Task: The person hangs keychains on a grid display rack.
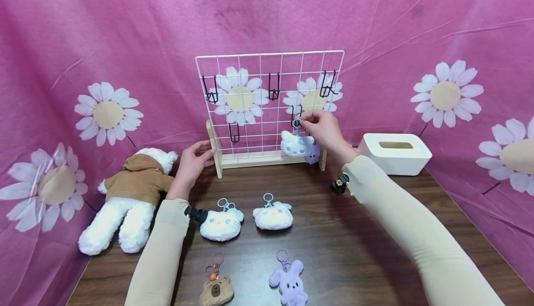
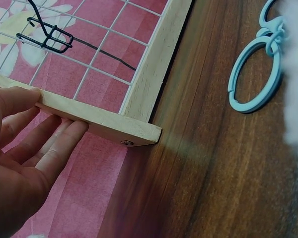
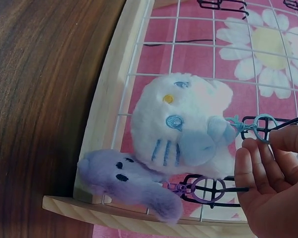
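My right hand (image 1: pixel 324 130) pinches the light-blue ring (image 3: pixel 265 128) of a white cat plush keychain (image 1: pixel 295 144) between thumb and fingertips. That ring overlaps a black hook (image 3: pixel 248 124) on the white wire grid rack (image 1: pixel 250 56), and the plush hangs below it. Close beside, a purple bunny keychain (image 3: pixel 124 173) hangs by its purple ring on another hook, partly hidden in the head view. At the rack's left end, my left hand (image 1: pixel 193 164) grips the wooden side post (image 2: pixel 104 119), thumb on one face and fingers on the other.
On the brown table lie two more white cat keychains (image 1: pixel 221 225), a brown bear-like keychain (image 1: pixel 216 291) and a purple bunny keychain (image 1: pixel 292 285). A white plush bear in a brown hoodie (image 1: pixel 135 181) lies left. Right stands a white tissue box (image 1: pixel 396 157). Several bare black hooks (image 1: pixel 273 88) hang higher.
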The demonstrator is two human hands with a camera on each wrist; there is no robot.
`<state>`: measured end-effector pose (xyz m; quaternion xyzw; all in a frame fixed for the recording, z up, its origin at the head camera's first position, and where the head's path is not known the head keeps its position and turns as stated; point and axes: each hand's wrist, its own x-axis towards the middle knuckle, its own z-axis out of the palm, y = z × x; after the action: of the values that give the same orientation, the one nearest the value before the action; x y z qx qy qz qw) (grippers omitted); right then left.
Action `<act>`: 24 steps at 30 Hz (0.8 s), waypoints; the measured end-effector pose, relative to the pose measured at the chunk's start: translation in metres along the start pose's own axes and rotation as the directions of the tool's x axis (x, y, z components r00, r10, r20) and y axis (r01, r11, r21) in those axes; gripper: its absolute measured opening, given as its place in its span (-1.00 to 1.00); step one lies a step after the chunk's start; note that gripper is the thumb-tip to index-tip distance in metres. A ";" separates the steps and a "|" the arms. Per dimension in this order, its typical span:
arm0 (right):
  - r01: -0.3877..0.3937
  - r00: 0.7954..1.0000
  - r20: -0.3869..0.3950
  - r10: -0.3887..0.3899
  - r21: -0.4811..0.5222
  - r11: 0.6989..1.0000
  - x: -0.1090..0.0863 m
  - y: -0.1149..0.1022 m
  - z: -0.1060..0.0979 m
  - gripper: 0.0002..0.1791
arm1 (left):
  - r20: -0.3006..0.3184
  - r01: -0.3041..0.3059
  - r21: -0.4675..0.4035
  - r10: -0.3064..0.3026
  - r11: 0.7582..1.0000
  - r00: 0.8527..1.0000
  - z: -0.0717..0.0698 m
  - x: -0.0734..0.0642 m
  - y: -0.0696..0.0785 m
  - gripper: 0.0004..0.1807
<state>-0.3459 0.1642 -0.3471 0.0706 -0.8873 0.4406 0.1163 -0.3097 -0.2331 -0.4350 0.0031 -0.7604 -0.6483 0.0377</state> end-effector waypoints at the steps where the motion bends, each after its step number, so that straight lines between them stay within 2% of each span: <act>1: -0.001 1.000 0.000 0.001 0.000 1.000 0.000 0.000 0.000 -0.81 | 0.000 0.002 0.000 -0.002 1.000 1.000 0.000 0.000 0.000 -0.48; 13: -0.020 1.000 0.005 0.020 0.002 1.000 -0.003 0.005 -0.004 -0.79 | 0.008 0.005 -0.005 -0.005 1.000 1.000 -0.001 0.001 -0.002 -0.48; 19: 0.008 1.000 0.010 -0.007 -0.025 1.000 -0.010 0.004 -0.012 -0.76 | 0.010 -0.002 -0.010 0.002 1.000 1.000 -0.001 0.003 -0.002 -0.47; 24: 0.020 0.999 0.038 -0.020 -0.001 1.000 -0.018 0.000 -0.020 -0.77 | 0.007 -0.009 -0.010 0.009 1.000 1.000 -0.002 0.004 -0.003 -0.48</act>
<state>-0.3255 0.1802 -0.3401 0.0879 -0.8889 0.4374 0.1041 -0.3134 -0.2361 -0.4370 -0.0026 -0.7572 -0.6521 0.0378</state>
